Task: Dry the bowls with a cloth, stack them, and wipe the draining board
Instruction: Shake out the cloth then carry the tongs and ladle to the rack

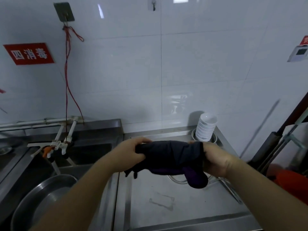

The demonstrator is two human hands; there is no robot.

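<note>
Both hands hold a dark cloth (170,155) stretched between them above the middle of the draining board (183,205). The left hand (131,154) has its grip curled round the cloth's left end, and the right hand (215,160) has its grip closed on the right end. A stack of white bowls (205,127) stands at the board's far right corner.

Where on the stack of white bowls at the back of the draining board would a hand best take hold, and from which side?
Probably low on the stack of white bowls, round the bottom bowls, coming from the front left. The stack leans, so gripping the top bowl alone would likely lift just that one. The wall is close behind and the board's raised edge on the right. Both the left hand and right hand currently grip the dark cloth.
</note>
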